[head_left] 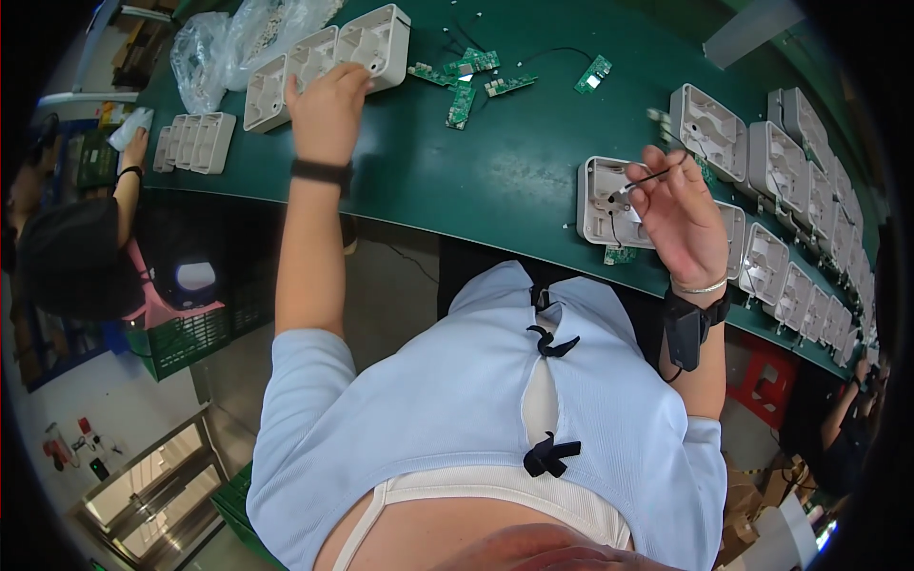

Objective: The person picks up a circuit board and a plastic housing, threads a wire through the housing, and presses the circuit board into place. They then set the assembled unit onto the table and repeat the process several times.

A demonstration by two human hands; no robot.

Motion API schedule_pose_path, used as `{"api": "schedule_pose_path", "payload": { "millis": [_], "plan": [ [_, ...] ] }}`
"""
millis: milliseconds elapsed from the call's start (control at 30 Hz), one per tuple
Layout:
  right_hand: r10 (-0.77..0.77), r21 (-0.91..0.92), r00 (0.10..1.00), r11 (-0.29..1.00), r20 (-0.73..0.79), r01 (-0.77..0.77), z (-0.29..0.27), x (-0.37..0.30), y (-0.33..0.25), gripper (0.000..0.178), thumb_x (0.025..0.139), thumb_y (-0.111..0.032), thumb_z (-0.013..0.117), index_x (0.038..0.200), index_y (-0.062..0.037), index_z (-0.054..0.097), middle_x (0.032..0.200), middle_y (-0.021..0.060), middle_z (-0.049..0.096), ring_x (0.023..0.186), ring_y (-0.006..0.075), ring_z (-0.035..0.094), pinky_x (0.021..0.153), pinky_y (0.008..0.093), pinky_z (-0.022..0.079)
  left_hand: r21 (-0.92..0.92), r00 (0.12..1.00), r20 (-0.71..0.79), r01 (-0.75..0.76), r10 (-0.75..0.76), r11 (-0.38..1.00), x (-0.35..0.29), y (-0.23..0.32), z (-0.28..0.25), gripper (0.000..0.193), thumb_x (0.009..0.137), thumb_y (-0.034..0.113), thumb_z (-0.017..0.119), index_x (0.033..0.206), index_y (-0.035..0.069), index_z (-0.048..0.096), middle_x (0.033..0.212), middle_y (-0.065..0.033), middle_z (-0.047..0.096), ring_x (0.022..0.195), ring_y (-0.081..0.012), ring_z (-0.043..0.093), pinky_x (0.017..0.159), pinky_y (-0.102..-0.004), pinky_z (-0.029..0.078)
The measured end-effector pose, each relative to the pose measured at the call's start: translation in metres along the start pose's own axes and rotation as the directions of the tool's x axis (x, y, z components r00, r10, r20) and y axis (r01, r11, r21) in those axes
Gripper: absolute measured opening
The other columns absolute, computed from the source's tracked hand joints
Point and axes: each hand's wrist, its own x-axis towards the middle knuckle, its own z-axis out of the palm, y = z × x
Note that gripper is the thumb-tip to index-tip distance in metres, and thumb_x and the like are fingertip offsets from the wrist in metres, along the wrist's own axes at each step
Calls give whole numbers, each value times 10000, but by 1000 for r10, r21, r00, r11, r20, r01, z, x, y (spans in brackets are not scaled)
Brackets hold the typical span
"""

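Observation:
At the upper left, my left hand (328,114) reaches over a row of white plastic housings. Its thumb and fingers lie across the middle housing (312,59) and grip its walls; the fingertips are partly hidden. Another housing (376,43) stands just right of it. My right hand (681,214), palm up, pinches a thin black wire (652,178) between thumb and fingers. That wire runs to an open white housing (597,205) beside the hand, near the table's front edge. A green circuit board (620,255) hangs below this housing.
Several loose circuit boards with wires (462,100) lie on the green table (495,200). Rows of white housings (781,162) fill the right side. Clear plastic bags (205,57) sit at the far left. Another person's hand (136,147) shows at the left edge.

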Motion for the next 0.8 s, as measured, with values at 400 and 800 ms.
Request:
{"api": "schedule_pose_path", "payload": {
  "millis": [400, 800],
  "plan": [
    [-121, 154, 990, 982, 72, 109, 1, 11, 15, 162, 1032, -39, 638, 1187, -44, 684, 1245, 111, 678, 1087, 198, 694, 830, 287, 557, -331, 873, 40, -447, 486, 831, -93, 72, -91, 185, 873, 95, 680, 1035, 147, 752, 1160, 13, 739, 1123, -192, 696, 1160, -631, 353],
    [-367, -642, 928, 698, 59, 316, 36, 1, 37, 82, 924, 10, 764, 1005, 22, 770, 1057, 110, 771, 941, 193, 733, 827, 286, 561, -604, 983, 99, -63, 153, 795, -119, 103, -71, 829, 721, 295, 898, 1424, 67, 525, 1414, -125, 582, 1302, -323, 574, 1170, -621, 333]
  ]
}}
